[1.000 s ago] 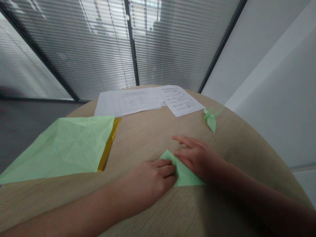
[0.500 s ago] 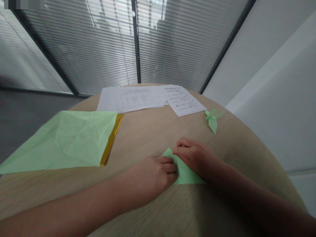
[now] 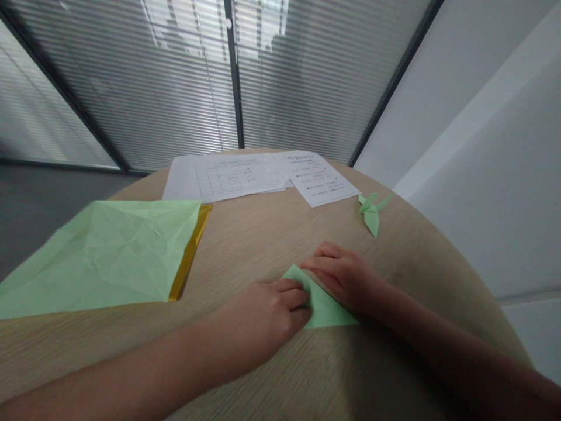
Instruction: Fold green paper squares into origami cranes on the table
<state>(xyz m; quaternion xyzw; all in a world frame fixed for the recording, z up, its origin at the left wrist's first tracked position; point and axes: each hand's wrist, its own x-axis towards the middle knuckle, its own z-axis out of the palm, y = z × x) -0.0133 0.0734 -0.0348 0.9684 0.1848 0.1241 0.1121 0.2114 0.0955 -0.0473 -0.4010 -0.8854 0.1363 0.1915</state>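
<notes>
A small folded piece of light green paper (image 3: 323,304) lies flat on the round wooden table (image 3: 272,234), near its front. My left hand (image 3: 267,316) rests on the paper's left edge with its fingers curled, pressing down. From the right, my right hand (image 3: 344,275) presses on the paper's upper edge with fingers bent and held together. The two hands almost touch over the paper's top corner.
A large creased green sheet (image 3: 105,254) lies at the left over a gold sheet (image 3: 189,257). Two printed white pages (image 3: 232,175) (image 3: 322,178) lie at the table's far side. A small green origami crane (image 3: 371,210) sits at the right. Blinds cover the glass wall behind.
My right hand's fingers, stretched out a second ago, have curled in onto the paper's upper edge. My left hand has stayed on the left edge. The view has shifted slightly.
</notes>
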